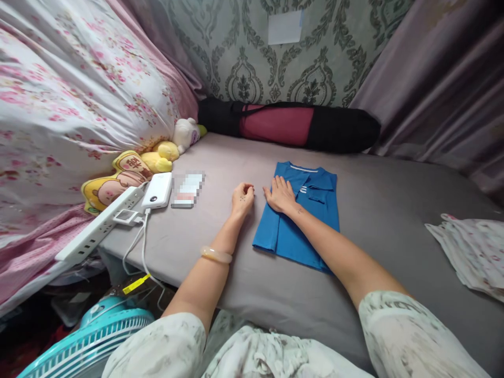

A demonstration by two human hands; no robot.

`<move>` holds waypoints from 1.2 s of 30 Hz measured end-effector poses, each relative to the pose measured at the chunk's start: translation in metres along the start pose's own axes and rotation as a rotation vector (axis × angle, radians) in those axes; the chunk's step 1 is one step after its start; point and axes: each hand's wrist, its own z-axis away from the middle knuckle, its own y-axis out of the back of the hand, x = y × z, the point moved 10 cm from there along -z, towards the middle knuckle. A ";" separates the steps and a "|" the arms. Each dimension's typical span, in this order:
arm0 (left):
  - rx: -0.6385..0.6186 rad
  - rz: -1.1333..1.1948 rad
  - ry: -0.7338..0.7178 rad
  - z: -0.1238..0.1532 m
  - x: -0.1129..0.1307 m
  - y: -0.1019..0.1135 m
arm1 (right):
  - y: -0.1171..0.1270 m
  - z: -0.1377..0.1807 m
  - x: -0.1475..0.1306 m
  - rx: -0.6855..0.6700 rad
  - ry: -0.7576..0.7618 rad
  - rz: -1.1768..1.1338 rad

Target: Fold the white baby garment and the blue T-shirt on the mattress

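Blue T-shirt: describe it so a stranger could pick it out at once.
Find the bag below the patterned wallpaper, then come forward across the grey sheet to the right hand. Under that hand lies the folded T-shirt; its bright blue and the white strip at its neck set it apart from the pale printed cloth farther right.

The grey bed point(378, 205) bears a shirt point(293, 233) and bag point(275, 126).

Part of the patterned wall point(271, 63) is being hidden by a black and red bag point(275, 126). A white plush toy point(184, 135) and a power bank point(158, 189) are being supported by the grey sheet point(220, 163). A turquoise fan point(102, 328) is being cut off by the view's lower edge.
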 end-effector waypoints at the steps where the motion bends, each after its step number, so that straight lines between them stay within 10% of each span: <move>1: 0.003 0.009 -0.006 0.001 0.001 0.000 | 0.002 0.002 -0.001 -0.004 0.006 0.006; 36: 0.070 0.201 -0.038 -0.001 -0.009 0.006 | -0.001 0.163 -0.102 -0.191 0.384 -0.156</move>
